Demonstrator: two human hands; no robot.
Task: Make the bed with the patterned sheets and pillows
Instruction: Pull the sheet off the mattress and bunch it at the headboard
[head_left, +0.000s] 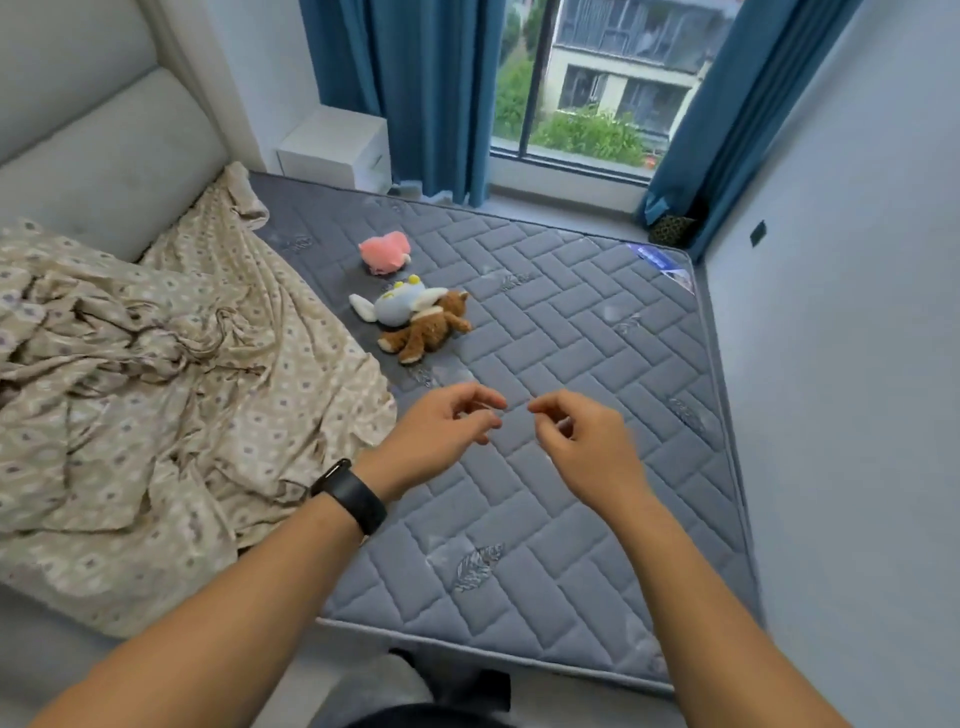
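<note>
Both hands hold nothing. The left hand (441, 434) and right hand (587, 441) have loose, bent fingers. Left of them, the crumpled patterned sheet (171, 374) stretches toward the headboard (104, 171).

Crumpled soft cloth patterned sheet (156, 374) lies on a matt quilted fabric mattress (571, 322) near fuzzy plush toys (415, 317).

A grey quilted mattress (545, 415) fills the middle of the room, its right edge along the wall. A crumpled beige patterned sheet (156, 374) lies over its left part, up against the padded grey headboard (93, 171) at far left. Three soft toys sit on the bare mattress right of the sheet: a pink plush toy (385, 251) farthest, a pale blue and white plush toy (397, 304) nearer, touching a brown plush animal (428, 327) on its right. Beyond the far edge stand a white bedside cabinet (337, 148) and teal curtains (415, 93) either side of a window (597, 78)
</note>
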